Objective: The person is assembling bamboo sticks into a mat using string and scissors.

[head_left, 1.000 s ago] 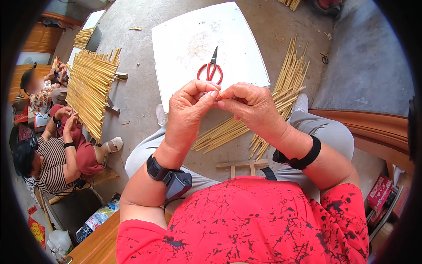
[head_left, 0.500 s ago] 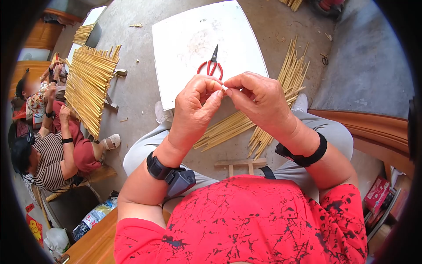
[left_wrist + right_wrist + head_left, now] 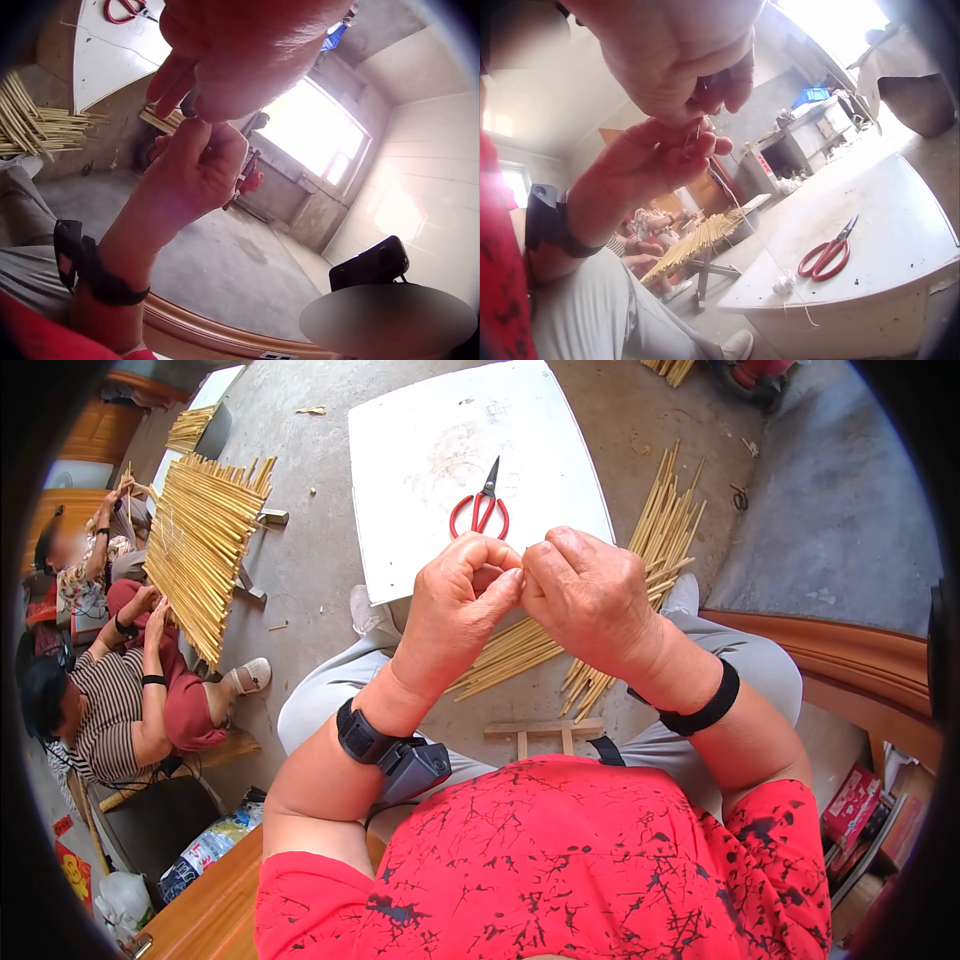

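Both hands meet fingertip to fingertip in front of the chest, over the near edge of a white board (image 3: 400, 460). My left hand (image 3: 455, 610) pinches a thin white thread (image 3: 739, 201) between thumb and forefinger. From that hand the thread hangs down to a small white ball of thread (image 3: 784, 283) on the board. My right hand (image 3: 592, 598) has its fingers curled in, its tips pinched at the thread right against the left fingertips. Its fingers hide most of the pinch. Red-handled scissors (image 3: 480, 510) lie on the board beyond the hands.
Loose thin yellow sticks (image 3: 665, 520) lie on the floor to the right and under the hands. At left, two people sit by a slanted mat of sticks (image 3: 205, 540) on a wooden stand. A wooden rail (image 3: 850, 655) runs along the right side.
The right hand has turned over, so its back now faces up and its fingers curl in more. Both hands have shifted slightly right, staying together. The scissors have not moved.
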The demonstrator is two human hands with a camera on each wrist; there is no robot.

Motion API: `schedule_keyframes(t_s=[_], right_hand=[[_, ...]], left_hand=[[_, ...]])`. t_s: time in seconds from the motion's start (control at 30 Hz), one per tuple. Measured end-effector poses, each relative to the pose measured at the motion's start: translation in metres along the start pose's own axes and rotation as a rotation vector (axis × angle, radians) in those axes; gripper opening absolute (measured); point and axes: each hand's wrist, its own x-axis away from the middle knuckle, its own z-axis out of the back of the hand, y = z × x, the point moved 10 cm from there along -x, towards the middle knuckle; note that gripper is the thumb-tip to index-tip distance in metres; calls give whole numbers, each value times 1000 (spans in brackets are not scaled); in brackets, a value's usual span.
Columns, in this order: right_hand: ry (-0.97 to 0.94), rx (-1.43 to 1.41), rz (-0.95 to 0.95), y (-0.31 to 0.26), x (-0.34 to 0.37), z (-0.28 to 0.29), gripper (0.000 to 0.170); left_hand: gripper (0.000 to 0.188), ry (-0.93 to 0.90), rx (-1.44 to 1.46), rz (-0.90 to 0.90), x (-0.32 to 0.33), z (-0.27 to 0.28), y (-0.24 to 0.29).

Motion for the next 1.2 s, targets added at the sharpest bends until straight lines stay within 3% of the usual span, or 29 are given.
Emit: schedule_keyframes(t_s=[0.17,0.23,0.27,0.33,0.37,0.43,0.57,0.77,0.83,0.93,1.07,1.17,1.2], right_hand=[[35,-99,-78,9,0,0,14],[48,-361,-320,31,7,-8,13],[46,-361,-318,30,8,-8,13],[1,-604,-547,45,18,-24,8],[0,-605,-546,46,20,-27,8],[-23,-881,-709,57,32,-46,5],[-50,-821,-711,57,26,-36,6],[3,-651,-487,44,13,-23,6],[-3,-354,-261,26,3,-9,11],[3,-173,-117,14,-1,-5,15],[49,-202,-127,15,0,-3,14],[15,-329,-268,25,2,-5,12],[-15,-463,-399,36,6,-11,11]], left_hand=[[6,-40,220,126,0,-3,-6],[9,-105,303,188,2,-9,-8],[9,-103,304,187,2,-9,-8],[10,-92,344,153,2,-6,-5],[10,-90,345,153,2,-6,-5],[10,-75,317,140,2,-3,-4],[11,-75,319,135,1,0,-3],[8,-44,269,109,1,2,-4],[7,-49,198,110,1,2,-6],[6,-31,74,84,1,1,0],[6,-73,45,84,2,-5,-4],[4,-39,145,10,-1,-4,4],[5,-57,210,10,-1,-6,4]])
